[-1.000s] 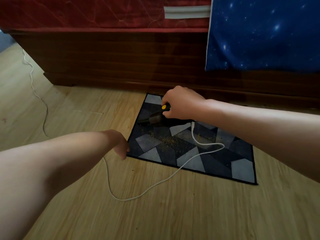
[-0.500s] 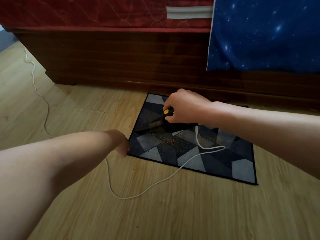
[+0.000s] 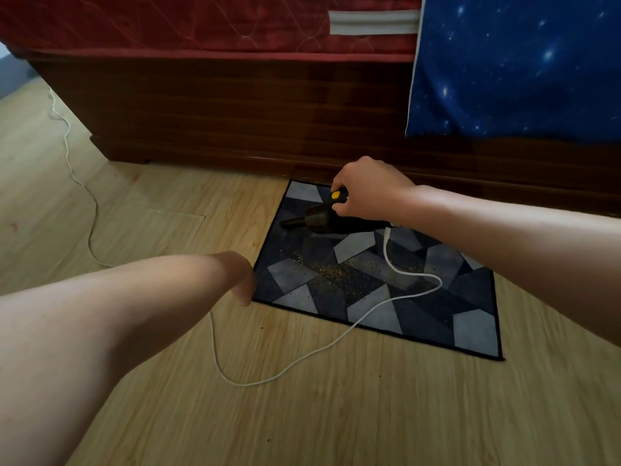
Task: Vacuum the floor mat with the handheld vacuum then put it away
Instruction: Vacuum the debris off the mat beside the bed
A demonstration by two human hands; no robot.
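Now the right hand [image 3: 366,193] grips the vacuum [image 3: 322,218] on the mat's [image 3: 470,331] far corner, nozzle pointing left. Crumbs [image 3: 332,272] lie nearer than it. The left hand [image 3: 243,280] sits at the mat's edge, its grip unclear; a cord [image 3: 302,361] passes beneath it.

Counts: one of each item, two hands.
One floor mat [image 3: 470,317] is counted at centre right, one handheld vacuum [image 3: 322,218] on its upper part with one yellow button [image 3: 335,195], and one white cord [image 3: 292,368] trailed across the lower middle. One scatter of crumbs [image 3: 331,272] is seen mid-mat. Two hands are logged: right hand [image 3: 366,190], left hand [image 3: 243,277]. One red mattress [image 3: 201,25], one wooden bed base [image 3: 235,112], one starry blue cloth [image 3: 521,62] at top.
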